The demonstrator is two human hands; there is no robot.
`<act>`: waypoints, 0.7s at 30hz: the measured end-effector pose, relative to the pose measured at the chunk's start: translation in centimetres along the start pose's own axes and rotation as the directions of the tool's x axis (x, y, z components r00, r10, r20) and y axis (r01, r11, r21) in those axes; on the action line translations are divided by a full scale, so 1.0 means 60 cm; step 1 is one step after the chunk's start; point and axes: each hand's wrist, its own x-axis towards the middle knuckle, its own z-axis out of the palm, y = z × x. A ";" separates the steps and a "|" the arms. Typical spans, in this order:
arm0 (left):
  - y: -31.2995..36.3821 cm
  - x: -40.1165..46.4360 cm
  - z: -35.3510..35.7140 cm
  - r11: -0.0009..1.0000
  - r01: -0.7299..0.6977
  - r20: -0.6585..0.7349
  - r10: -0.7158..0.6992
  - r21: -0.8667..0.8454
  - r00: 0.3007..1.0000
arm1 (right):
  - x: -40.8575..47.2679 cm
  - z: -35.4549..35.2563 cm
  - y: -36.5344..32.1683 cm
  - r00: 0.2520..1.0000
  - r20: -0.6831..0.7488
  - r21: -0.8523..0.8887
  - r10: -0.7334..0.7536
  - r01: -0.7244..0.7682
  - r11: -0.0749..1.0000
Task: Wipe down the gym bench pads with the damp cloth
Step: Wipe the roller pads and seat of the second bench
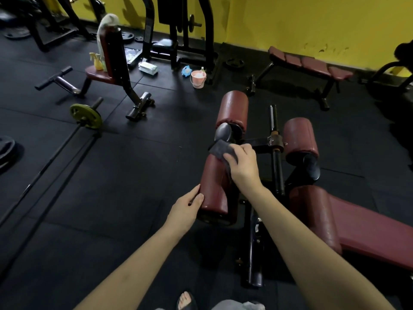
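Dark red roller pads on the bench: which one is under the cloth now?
The near-left dark red roller pad: the right hand presses the grey cloth on its far end while the left hand steadies its near end. The others are untouched.

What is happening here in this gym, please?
A person is cleaning a bench's roller pads. The right hand presses a dark grey cloth onto the far end of the nearest roller pad, while the left hand steadies that pad's near end. The other roller pads and the long bench pad lie untouched. A pink bucket stands on the floor beyond.
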 end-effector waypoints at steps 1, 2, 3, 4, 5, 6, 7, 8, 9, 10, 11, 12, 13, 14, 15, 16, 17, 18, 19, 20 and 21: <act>0.003 -0.001 0.001 1.000 -0.002 -0.004 0.002 -0.002 1.000 | -0.016 -0.001 -0.002 0.999 0.008 -0.014 -0.031 0.031 0.999; 0.002 0.000 0.003 1.000 -0.005 -0.015 0.005 -0.005 1.000 | -0.041 -0.003 -0.003 0.998 0.014 -0.032 -0.065 0.066 0.997; 0.000 0.001 0.004 1.000 -0.003 -0.027 0.003 -0.009 1.000 | -0.074 -0.007 -0.004 0.994 0.017 -0.044 -0.107 0.107 0.993; 0.001 0.002 0.005 1.000 -0.001 -0.034 0.000 -0.023 0.999 | -0.112 -0.012 -0.007 0.990 0.027 -0.043 -0.136 0.137 0.990; -0.002 0.007 0.005 0.999 0.012 -0.039 -0.013 -0.038 0.999 | -0.153 -0.019 -0.011 0.986 0.048 -0.035 -0.157 0.159 0.987; -0.001 0.008 0.006 0.998 0.026 -0.032 -0.028 -0.062 0.999 | -0.189 -0.027 -0.017 0.982 0.073 -0.023 -0.176 0.178 0.984; 0.002 0.007 0.007 0.996 0.040 -0.024 -0.042 -0.085 0.999 | -0.210 -0.034 -0.023 0.977 0.090 -0.005 -0.195 0.197 0.980; 0.008 0.004 0.008 0.994 0.043 -0.016 -0.045 -0.096 0.999 | -0.213 -0.036 -0.024 0.972 0.102 0.002 -0.213 0.214 0.977; 0.011 0.001 0.008 0.994 0.048 -0.011 -0.049 -0.099 0.999 | -0.198 -0.034 -0.021 0.966 0.107 -0.014 -0.234 0.236 0.972; 0.013 -0.002 0.007 0.994 0.050 -0.011 -0.051 -0.093 0.999 | -0.169 -0.028 -0.017 0.965 0.107 -0.035 -0.239 0.244 0.969; 0.014 -0.006 0.006 0.995 0.051 -0.004 -0.051 -0.082 0.999 | -0.133 -0.019 -0.011 0.971 0.097 -0.058 -0.219 0.225 0.973; 0.013 -0.009 0.005 0.998 0.039 -0.001 -0.040 -0.059 0.999 | -0.092 -0.012 -0.004 0.982 0.068 -0.075 -0.177 0.182 0.980; 0.011 -0.010 0.005 0.999 0.025 -0.008 -0.025 -0.033 1.000 | -0.050 -0.010 0.002 0.993 0.040 -0.081 -0.108 0.111 0.990; 0.010 -0.011 0.004 1.000 0.007 -0.040 -0.007 -0.016 0.999 | -0.016 -0.009 0.008 0.999 0.023 -0.073 -0.038 0.040 0.997; 0.008 -0.012 0.004 1.000 -0.004 -0.089 0.004 -0.004 0.996 | 0.003 -0.009 0.011 1.000 0.014 -0.053 0.017 -0.016 0.998; 0.011 -0.016 0.006 1.000 -0.027 -0.123 0.027 0.003 0.992 | 0.008 -0.008 0.011 0.999 0.010 -0.031 0.049 -0.049 0.998; 0.014 -0.022 0.008 0.999 -0.043 -0.131 0.045 0.016 0.990 | -0.003 -0.007 0.009 0.998 0.014 -0.007 0.061 -0.061 0.998; 0.017 -0.028 0.011 0.998 -0.053 -0.115 0.058 0.040 0.992 | -0.026 -0.008 0.007 0.999 0.019 0.016 0.050 -0.051 0.999; 0.018 -0.032 0.014 0.997 -0.047 -0.091 0.053 0.059 0.994 | -0.059 -0.012 0.003 1.000 0.020 0.037 0.022 -0.022 0.999; 0.017 -0.032 0.018 0.997 -0.042 -0.073 0.047 0.068 0.996 | -0.099 -0.017 0.002 1.000 0.018 0.052 -0.022 0.021 0.998; 0.013 -0.028 0.019 0.998 -0.030 -0.062 0.034 0.061 0.998 | -0.145 -0.023 0.000 0.998 0.027 0.062 -0.063 0.061 0.996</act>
